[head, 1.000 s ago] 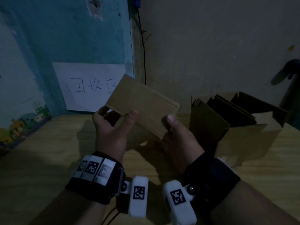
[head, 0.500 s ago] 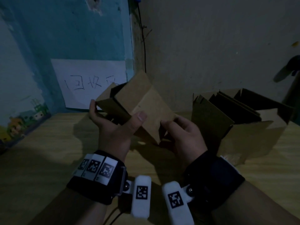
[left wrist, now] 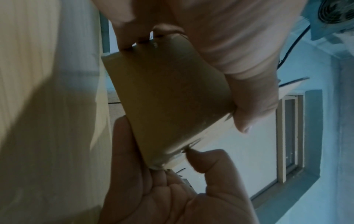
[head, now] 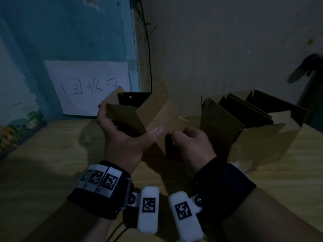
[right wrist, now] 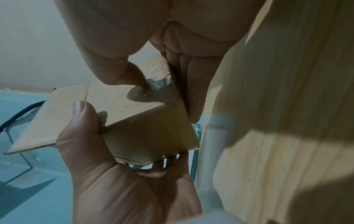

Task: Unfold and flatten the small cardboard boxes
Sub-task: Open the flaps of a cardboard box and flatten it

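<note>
Fingers (head: 103, 110) of both hands curl around the small cardboard box (head: 157, 116), palms up, above the table (head: 43, 154).

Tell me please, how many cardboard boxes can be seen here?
2. The small box is held above the table by the left hand and right hand. The large open box stands at the right, holding cardboard pieces; more boxes may be hidden there.
</note>
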`<action>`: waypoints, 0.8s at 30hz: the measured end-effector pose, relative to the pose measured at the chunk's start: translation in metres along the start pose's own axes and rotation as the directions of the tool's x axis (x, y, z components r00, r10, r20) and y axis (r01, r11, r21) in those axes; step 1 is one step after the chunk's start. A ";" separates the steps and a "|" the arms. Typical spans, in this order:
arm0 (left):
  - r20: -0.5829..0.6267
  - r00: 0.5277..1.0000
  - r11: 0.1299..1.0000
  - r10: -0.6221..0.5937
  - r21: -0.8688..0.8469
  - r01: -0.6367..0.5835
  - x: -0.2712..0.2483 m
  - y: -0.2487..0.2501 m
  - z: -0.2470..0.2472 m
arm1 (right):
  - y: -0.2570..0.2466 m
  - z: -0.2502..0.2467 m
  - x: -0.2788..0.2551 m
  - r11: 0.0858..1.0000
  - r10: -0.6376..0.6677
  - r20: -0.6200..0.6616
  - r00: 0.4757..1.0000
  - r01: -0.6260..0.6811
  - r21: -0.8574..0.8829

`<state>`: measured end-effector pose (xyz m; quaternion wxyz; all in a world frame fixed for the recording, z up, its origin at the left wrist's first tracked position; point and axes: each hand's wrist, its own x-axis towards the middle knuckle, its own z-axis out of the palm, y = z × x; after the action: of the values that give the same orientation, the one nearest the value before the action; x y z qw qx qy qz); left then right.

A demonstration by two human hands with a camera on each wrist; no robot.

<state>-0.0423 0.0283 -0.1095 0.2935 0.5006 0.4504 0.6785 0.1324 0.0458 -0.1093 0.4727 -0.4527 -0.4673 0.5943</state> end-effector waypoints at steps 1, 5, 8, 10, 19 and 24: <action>0.003 1.000 1.000 0.005 0.018 -0.005 -0.001 0.000 0.000 | 0.000 0.000 0.002 1.000 0.024 -0.014 1.000 -0.024 0.001; -0.021 1.000 0.999 0.011 0.039 -0.011 -0.001 -0.001 0.002 | 0.004 0.003 0.007 0.995 -0.015 -0.090 0.996 0.006 -0.095; -0.059 0.998 0.997 0.000 -0.071 -0.004 0.005 -0.004 -0.001 | 0.004 0.005 0.007 0.999 -0.008 -0.043 0.999 0.009 0.040; -0.096 0.995 0.992 0.005 -0.128 -0.017 0.009 -0.007 -0.003 | 0.003 0.007 0.007 0.986 -0.002 -0.024 1.000 0.006 0.167; -0.142 0.987 0.997 0.070 -0.035 -0.075 0.009 -0.008 -0.004 | 0.006 0.005 0.007 0.996 -0.085 -0.058 0.995 0.087 0.034; -0.151 0.984 0.994 0.096 -0.040 -0.103 0.009 -0.007 -0.003 | 0.004 0.004 0.005 0.992 -0.070 -0.021 0.997 0.072 0.105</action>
<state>-0.0485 0.0375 -0.1121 0.2365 0.4633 0.4292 0.7384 0.1270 0.0495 -0.1127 0.5206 -0.4153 -0.4470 0.5972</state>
